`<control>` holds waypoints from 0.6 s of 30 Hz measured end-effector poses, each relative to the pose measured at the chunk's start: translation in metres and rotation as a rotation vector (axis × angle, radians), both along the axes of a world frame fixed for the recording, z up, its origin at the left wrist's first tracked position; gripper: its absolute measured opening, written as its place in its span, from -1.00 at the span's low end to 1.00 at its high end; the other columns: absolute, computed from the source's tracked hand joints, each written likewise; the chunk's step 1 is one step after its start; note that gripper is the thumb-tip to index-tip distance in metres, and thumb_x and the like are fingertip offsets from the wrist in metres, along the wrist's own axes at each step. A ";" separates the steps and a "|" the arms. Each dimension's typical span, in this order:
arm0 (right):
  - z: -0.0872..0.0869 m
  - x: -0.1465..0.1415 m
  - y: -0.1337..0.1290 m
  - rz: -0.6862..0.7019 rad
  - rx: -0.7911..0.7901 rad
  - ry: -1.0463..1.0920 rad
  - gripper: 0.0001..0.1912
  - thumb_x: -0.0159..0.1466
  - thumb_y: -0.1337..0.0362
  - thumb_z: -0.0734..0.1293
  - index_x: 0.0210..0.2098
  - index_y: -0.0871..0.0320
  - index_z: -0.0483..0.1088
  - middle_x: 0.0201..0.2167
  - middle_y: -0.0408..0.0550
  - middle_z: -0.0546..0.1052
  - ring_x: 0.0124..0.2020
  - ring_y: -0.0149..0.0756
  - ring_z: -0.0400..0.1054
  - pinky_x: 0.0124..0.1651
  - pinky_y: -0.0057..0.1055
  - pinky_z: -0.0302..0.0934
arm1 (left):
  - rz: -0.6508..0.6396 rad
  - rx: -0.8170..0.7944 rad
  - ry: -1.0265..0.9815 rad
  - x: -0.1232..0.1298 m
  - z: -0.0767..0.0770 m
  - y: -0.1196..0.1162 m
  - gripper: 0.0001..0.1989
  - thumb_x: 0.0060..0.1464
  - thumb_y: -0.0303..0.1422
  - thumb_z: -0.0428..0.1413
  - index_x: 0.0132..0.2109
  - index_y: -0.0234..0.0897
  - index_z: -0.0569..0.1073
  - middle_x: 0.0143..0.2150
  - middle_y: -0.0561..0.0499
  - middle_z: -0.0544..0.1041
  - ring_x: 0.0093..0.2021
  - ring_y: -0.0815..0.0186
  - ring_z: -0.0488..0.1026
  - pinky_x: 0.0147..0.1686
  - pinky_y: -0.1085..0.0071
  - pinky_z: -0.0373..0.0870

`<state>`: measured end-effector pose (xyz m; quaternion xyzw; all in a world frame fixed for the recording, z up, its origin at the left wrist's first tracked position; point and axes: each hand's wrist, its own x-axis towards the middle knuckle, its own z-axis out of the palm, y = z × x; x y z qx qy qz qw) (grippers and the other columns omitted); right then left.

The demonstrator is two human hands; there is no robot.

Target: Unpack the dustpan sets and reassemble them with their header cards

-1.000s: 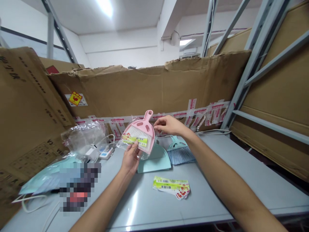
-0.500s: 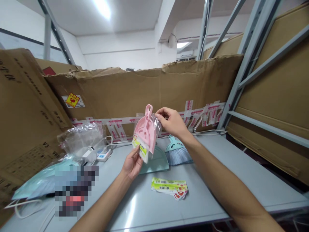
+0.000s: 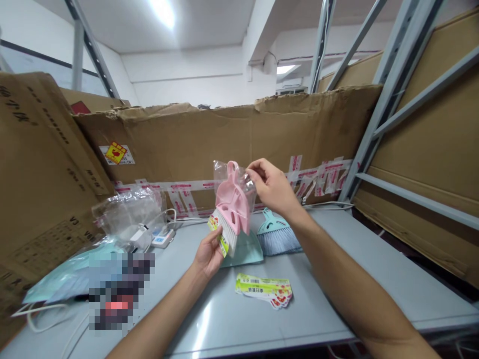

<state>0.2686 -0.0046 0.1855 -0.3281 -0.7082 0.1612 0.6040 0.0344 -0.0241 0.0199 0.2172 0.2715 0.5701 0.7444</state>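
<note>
A pink dustpan (image 3: pixel 245 204) with a small pink brush (image 3: pixel 229 219) nested against it is held upright above the table, handle end up. My left hand (image 3: pixel 210 252) is closed on the white bristle end, where a green and white printed card (image 3: pixel 214 223) lies along the bristles. A clear plastic bag (image 3: pixel 220 172) surrounds the set's upper part. My right hand (image 3: pixel 272 185) pinches the bag's edge beside the handle. Behind, a mint dustpan (image 3: pixel 247 251) rests on the table, partly hidden, beside a mint brush (image 3: pixel 275 232) with blue-grey bristles.
Printed cards (image 3: pixel 264 289) lie on the grey table (image 3: pixel 318 319) in front. To the left are crumpled plastic bags (image 3: pixel 127 212), a white power strip (image 3: pixel 162 238), cables and a bagged mint set (image 3: pixel 75 271). A cardboard wall (image 3: pixel 224 134) stands behind; metal shelf posts rise right.
The bag now stands up higher around the pink handle and more of the bag shows on its left. The brush has tilted a little, and both hands have shifted slightly right.
</note>
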 end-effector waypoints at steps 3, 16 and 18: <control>-0.004 -0.002 0.006 0.105 -0.125 0.054 -0.74 0.53 -0.02 0.37 -0.11 0.03 0.44 -0.17 -0.05 0.62 -0.21 -0.19 0.56 -0.26 -0.28 0.58 | 0.032 -0.087 -0.040 0.001 0.001 0.002 -0.48 0.39 -0.54 0.23 0.43 -0.48 0.46 -0.04 -0.25 0.81 -0.14 0.09 0.83 -0.04 0.31 0.81; 0.000 0.022 0.029 0.073 -0.077 0.263 -0.80 0.57 0.06 0.34 0.03 0.03 0.40 -0.13 0.03 0.69 -0.17 -0.11 0.69 -0.28 -0.21 0.68 | 0.191 0.030 0.070 0.001 -0.002 0.009 -0.43 0.26 -0.56 0.34 0.37 -0.28 0.52 0.04 -0.16 0.80 -0.13 0.12 0.82 -0.03 0.30 0.80; 0.011 0.031 0.022 -0.040 0.104 0.285 -0.75 0.61 0.07 0.29 0.18 0.01 0.40 0.00 0.07 0.69 -0.03 -0.07 0.70 -0.17 -0.18 0.70 | 0.242 0.045 0.095 0.002 -0.003 0.010 -0.45 0.23 -0.59 0.35 0.33 -0.28 0.55 0.05 -0.14 0.80 -0.13 0.16 0.81 -0.02 0.32 0.78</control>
